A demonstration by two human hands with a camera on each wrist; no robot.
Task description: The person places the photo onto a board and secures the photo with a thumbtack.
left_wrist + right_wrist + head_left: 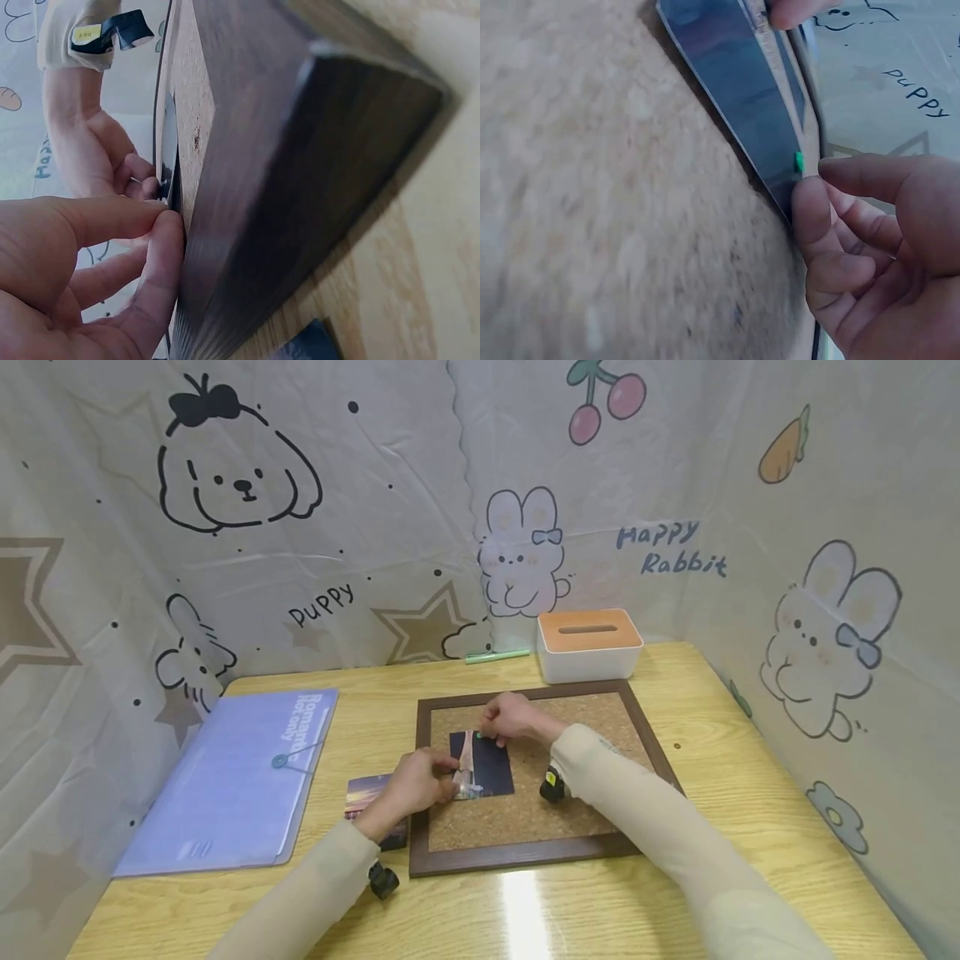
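Observation:
A dark photo (491, 768) with a lit tower lies on the cork board (525, 827) in its brown wooden frame. Thumb and index finger of my left hand (420, 783) pinch the photo near its left edge, as the left wrist view shows close up. My right hand (516, 718) is at the photo's top edge, fingers bent, fingertips right beside a small green pin (799, 161) on the photo. I cannot tell whether they grip the pin. In the right wrist view the photo (727, 82) stands slightly off the cork along one edge.
Left of the board lies a second photo (366, 793) with a sunset sky, partly under my left wrist. A purple document folder (225, 777) takes up the table's left side. Behind the board stand a tissue box (588, 660) with a wooden lid and a green pen (497, 657).

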